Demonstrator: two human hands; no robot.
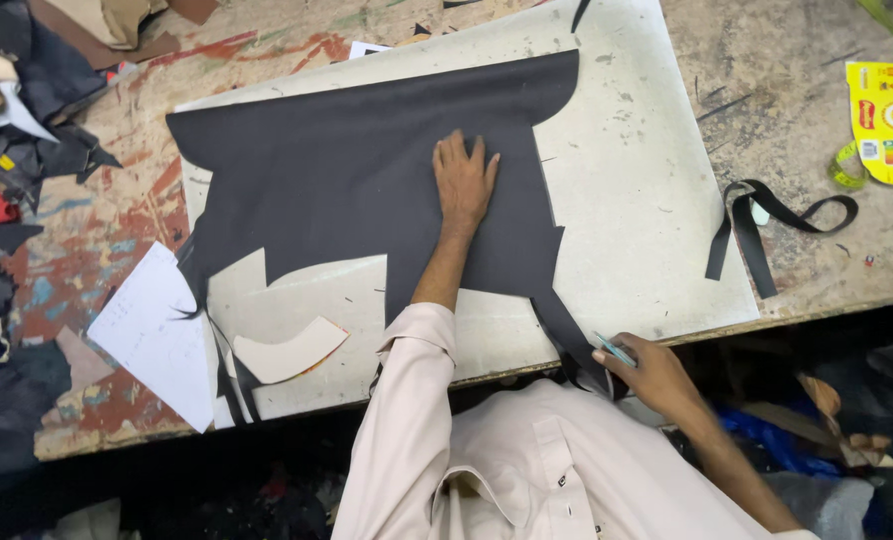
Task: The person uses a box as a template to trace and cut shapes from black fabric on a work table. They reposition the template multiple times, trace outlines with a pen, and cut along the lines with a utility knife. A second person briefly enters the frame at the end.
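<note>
- The fabric sheet [357, 170] is flat black, no print, no weave pattern showing.
- The board [637, 190] beneath it is pale grey-white, flecked with dark scuffs and cut marks.
- The surface [797, 90] is worn tan-brown here; on its other side, splashes of red, blue and green paint.
- Curved template piece [289, 352]: cream, with an orange edge.
- Paper sheet [152, 335]: white.
- Loose strap [767, 225]: black.
- Packet [889, 120]: bright yellow with red patches.
- Tool [615, 350] in the right hand [657, 378]: light blue-grey.
- Shirt sleeve [407, 410]: plain off-white cream.
</note>
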